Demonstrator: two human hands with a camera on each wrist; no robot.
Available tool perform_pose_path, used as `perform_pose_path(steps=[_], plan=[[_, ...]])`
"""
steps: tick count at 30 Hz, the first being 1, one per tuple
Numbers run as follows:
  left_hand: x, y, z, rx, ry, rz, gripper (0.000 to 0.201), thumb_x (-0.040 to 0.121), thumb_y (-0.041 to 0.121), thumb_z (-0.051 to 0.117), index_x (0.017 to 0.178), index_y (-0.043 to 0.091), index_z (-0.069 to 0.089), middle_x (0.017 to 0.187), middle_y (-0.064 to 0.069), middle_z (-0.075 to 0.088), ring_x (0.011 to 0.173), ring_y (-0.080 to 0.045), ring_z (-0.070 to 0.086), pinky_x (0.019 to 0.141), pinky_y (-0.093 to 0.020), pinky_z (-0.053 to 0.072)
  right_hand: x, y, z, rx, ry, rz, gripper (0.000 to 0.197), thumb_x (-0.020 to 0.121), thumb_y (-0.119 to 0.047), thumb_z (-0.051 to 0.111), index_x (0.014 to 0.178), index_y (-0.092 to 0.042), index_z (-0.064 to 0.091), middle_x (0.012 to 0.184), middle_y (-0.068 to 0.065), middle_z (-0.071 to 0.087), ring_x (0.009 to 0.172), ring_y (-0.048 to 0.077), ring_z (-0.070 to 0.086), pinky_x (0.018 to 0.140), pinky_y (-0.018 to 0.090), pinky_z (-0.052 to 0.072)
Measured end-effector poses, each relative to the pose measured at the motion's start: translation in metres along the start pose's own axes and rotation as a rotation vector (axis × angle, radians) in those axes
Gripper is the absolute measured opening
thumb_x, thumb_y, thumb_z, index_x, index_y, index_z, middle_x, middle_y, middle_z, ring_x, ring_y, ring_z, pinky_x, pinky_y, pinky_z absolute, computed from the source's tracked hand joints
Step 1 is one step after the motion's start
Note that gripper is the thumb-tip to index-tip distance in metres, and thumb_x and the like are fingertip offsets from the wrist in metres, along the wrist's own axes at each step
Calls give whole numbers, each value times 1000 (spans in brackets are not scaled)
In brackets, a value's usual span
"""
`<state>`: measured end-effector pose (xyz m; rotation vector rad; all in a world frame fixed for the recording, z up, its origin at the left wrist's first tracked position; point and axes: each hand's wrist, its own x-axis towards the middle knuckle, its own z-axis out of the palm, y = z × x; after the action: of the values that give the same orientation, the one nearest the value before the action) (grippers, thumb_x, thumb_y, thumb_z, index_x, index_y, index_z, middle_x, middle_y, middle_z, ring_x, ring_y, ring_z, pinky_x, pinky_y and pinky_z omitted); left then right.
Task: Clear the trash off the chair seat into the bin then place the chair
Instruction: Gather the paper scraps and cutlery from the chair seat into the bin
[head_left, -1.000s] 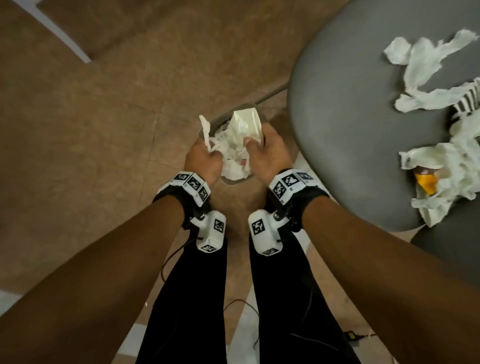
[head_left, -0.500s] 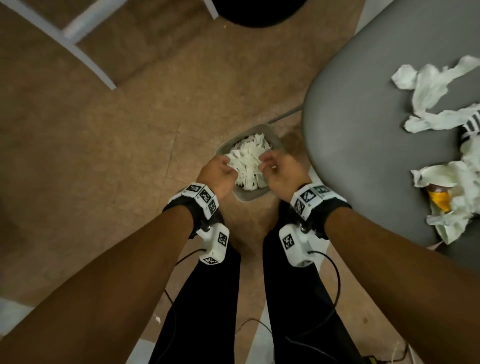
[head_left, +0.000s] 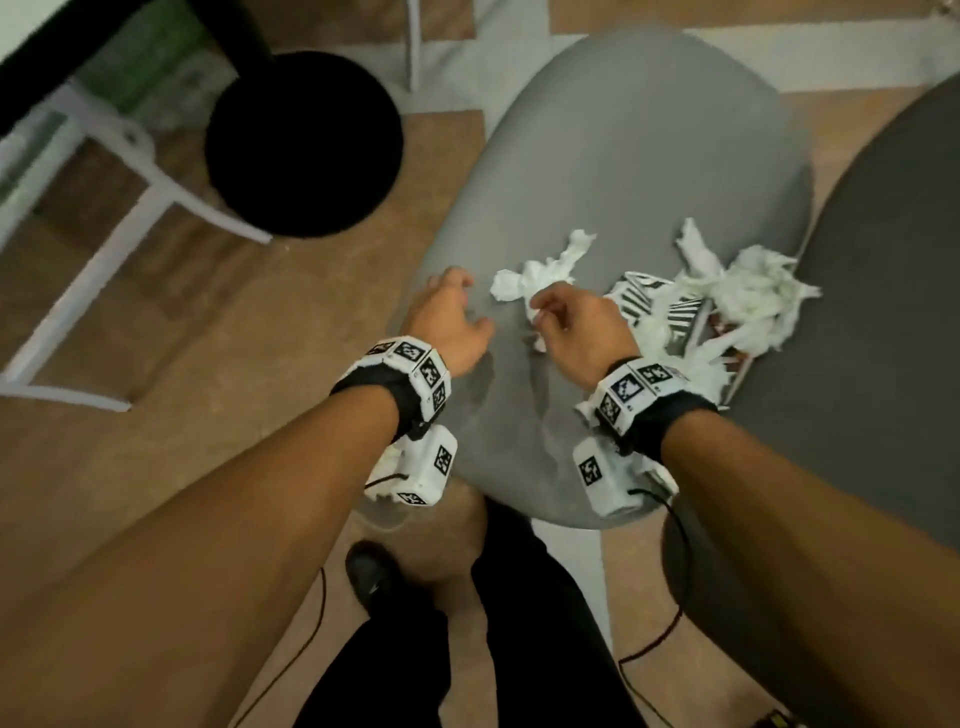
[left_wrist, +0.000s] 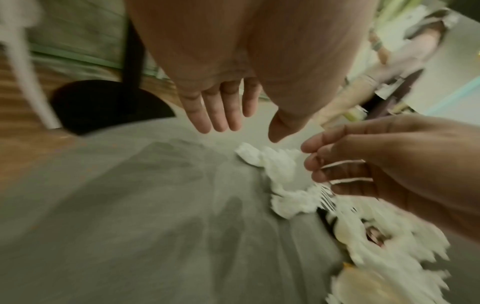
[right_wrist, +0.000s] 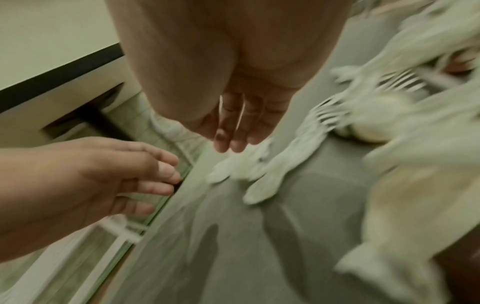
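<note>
Lying just beyond right fingers (left_wrist: 315, 164), tissue (left_wrist: 281, 181)

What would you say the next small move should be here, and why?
Probably lower the right hand onto the nearest tissue and gather it. Both hands look empty over the seat, the left hand hanging open, and tissue and wrappers are on it.

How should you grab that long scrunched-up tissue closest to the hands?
Probably pinch the crumpled tissue at its thick bunched middle, coming straight down from above. It lies flat and loose on the chair seat, apart from the bigger pile, and the right hand hovers nearest.
</note>
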<state>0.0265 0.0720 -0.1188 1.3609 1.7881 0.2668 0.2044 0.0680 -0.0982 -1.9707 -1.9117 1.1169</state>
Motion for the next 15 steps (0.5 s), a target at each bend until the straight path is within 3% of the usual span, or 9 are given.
perform_pose_path(steps=[3, 5, 8, 11, 15], plan=[[12, 44, 44, 282, -16, 199, 70, 75, 37, 67, 139, 25, 41, 135, -8, 46, 126, -31, 41, 106, -43, 36, 16, 52, -42, -56, 146, 84, 24, 90, -16, 55, 110, -14, 68, 109, 9, 71, 101, 28, 65, 92, 32, 50], [16, 64, 67, 420, -33, 309, 82, 73, 35, 70, 146, 28, 32, 145, -8, 35, 135, -32, 31, 109, -47, 29, 27, 80, -65, -157, 196, 128, 27, 89, -16, 56, 113, -14, 68, 118, 11, 66, 112, 30, 59, 98, 34, 46], [25, 73, 92, 580, -103, 315, 92, 70, 35, 75, 148, 35, 25, 158, -9, 15, 145, -39, 14, 110, -60, 22, 41, 110, -85, -273, 129, 233, 41, 88, -20, 60, 129, -18, 59, 137, 12, 52, 128, 35, 44, 107, 39, 39], [35, 64, 96, 627, -129, 270, 69, 72, 34, 76, 133, 40, 42, 158, -6, 15, 143, -42, 14, 107, -62, 23, 48, 122, -87, -341, -30, 268, 64, 82, -30, 67, 142, -26, 45, 147, 8, 42, 132, 38, 40, 108, 45, 41], [44, 50, 89, 489, -116, 357, 31, 83, 4, 57, 109, 20, 60, 130, -6, 47, 116, -37, 41, 96, -47, 41, 58, 120, -79, -386, -63, 281, 66, 78, -40, 68, 139, -33, 44, 141, 10, 46, 129, 38, 42, 104, 47, 41]])
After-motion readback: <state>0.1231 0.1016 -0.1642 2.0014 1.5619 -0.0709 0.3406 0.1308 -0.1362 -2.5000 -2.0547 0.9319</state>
